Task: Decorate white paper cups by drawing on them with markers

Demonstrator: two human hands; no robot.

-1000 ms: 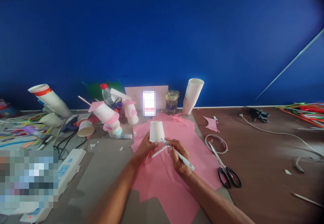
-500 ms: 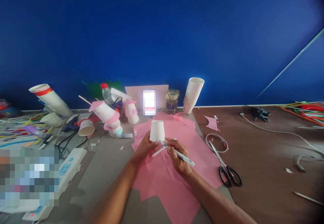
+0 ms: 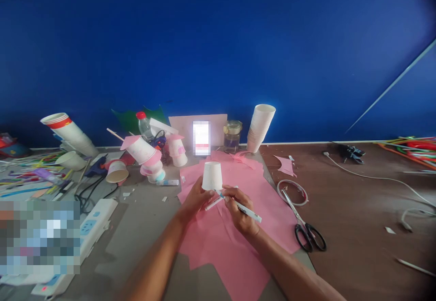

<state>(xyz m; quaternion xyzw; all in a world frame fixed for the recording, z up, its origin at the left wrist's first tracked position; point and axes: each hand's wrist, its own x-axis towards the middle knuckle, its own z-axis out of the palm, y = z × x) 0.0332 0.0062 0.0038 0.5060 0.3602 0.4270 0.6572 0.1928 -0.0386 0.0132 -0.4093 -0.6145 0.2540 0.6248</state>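
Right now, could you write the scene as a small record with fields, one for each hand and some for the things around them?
Left hand: grips upturned white paper cup at its lower edge
Right hand: holds white marker pen, blue tip at the cup's lower edge
Under hands: pink paper sheets on grey table
Right side: black-handled scissors, lying flat
Back: tall stack of white paper cups

left hand (image 3: 196, 199) curled in grip; right hand (image 3: 238, 211) pinching, forearms converging

a craft worktable: stacked paper cups (image 3: 259, 127), pink paper (image 3: 231, 242), scissors (image 3: 304, 226), glue gun (image 3: 92, 168), blue wall (image 3: 218, 46).
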